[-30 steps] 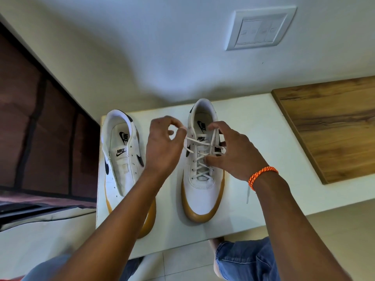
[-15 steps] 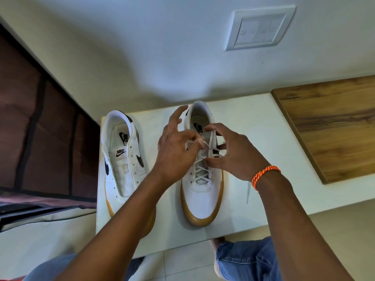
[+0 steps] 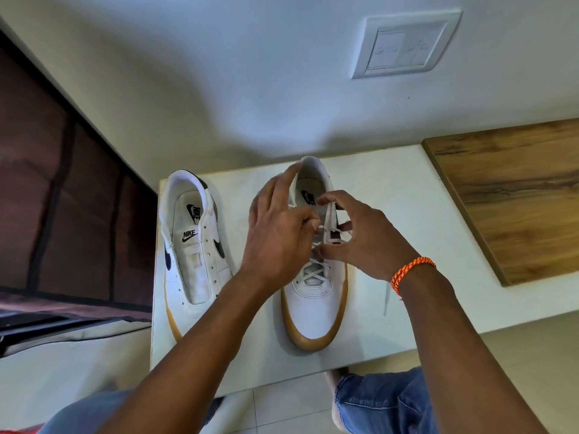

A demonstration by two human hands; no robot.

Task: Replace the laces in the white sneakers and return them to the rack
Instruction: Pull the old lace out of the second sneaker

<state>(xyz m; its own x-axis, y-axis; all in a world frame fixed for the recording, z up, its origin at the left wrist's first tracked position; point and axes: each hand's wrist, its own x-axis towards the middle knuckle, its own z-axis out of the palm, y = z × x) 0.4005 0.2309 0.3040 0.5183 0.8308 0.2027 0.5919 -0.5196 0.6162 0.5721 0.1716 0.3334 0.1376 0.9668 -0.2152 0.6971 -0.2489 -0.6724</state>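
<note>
Two white sneakers with gum soles stand on a white table point(image 3: 391, 189). The left sneaker point(image 3: 194, 255) has bare eyelets and no lace. The right sneaker point(image 3: 316, 308) carries a white lace point(image 3: 313, 270) crossed over its lower eyelets. My left hand point(image 3: 279, 236) hovers over that shoe's tongue, pinching the lace between thumb and a bent finger while its index finger points toward the heel. My right hand point(image 3: 363, 239), with an orange band at the wrist, pinches the lace at the upper right eyelets. A loose lace end point(image 3: 387, 296) hangs by my right wrist.
A wooden board point(image 3: 513, 195) lies on the table's right part. A switch plate point(image 3: 404, 45) is on the wall behind. A dark brown panel point(image 3: 62, 198) stands to the left. My knees in jeans point(image 3: 382, 402) show below the table's front edge.
My left hand moved right from the shoe's left side onto the laces and stretched its index finger toward the heel. My right hand stayed at the upper eyelets.
</note>
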